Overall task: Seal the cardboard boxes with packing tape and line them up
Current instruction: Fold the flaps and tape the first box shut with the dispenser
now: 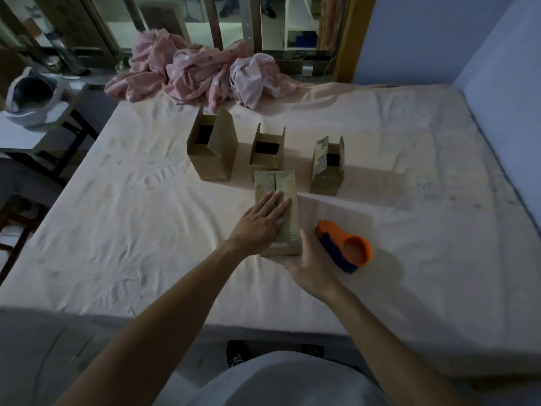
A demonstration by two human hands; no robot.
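Observation:
A closed cardboard box (288, 183) lies on the bed (146, 200) in front of me, its two top flaps folded shut. My left hand (262, 219) presses flat on those flaps with straight fingers. My right hand (310, 266) holds the box's near right corner, thumb against its side. An orange and blue tape dispenser (345, 249) lies on the sheet just right of my right hand, untouched. Behind stand three open boxes with flaps up: a large one (212, 146) at left, a small one (268, 150) in the middle, another (328, 167) at right.
A crumpled pink cloth (199, 68) is heaped at the bed's far edge. A side table with a white bag (32, 98) stands at the left. A blue wall (497, 54) borders the bed on the right.

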